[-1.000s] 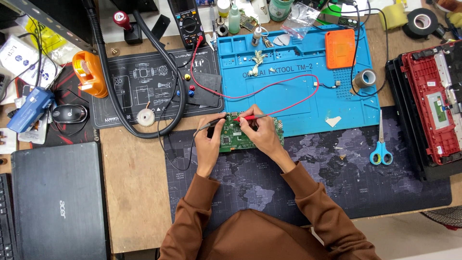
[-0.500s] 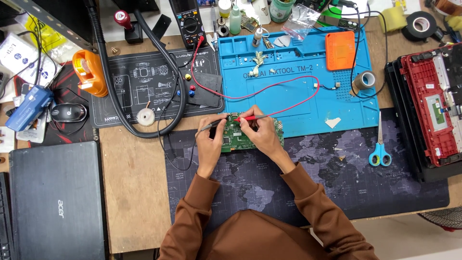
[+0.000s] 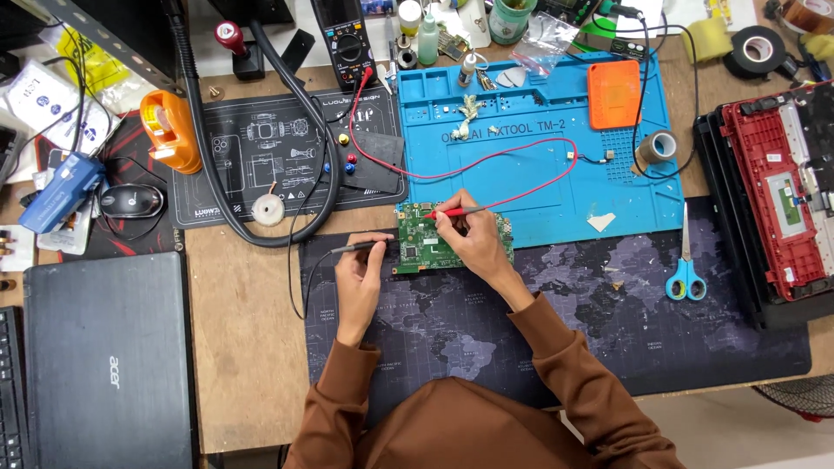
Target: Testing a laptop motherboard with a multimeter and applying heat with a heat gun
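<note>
A green circuit board [image 3: 423,242] lies at the far edge of a dark world-map desk mat [image 3: 695,334]. My left hand [image 3: 360,276] holds a black test probe [image 3: 367,247] whose tip touches the board's left edge. My right hand [image 3: 473,243] rests on the board and holds a red test probe [image 3: 453,211], tip down on the board's upper part. Red and black leads run back to a multimeter [image 3: 345,39] at the far edge of the desk.
A blue silicone work mat [image 3: 539,182] lies behind the board, with an orange box [image 3: 614,94] on it. Blue-handled scissors [image 3: 687,269] and an opened red laptop chassis [image 3: 777,200] are to the right. A closed black laptop [image 3: 104,365], mouse [image 3: 130,201] and orange tape dispenser [image 3: 171,130] are on the left.
Both hands stay on the board with the probes; the probe tips have shifted only slightly, if at all.
</note>
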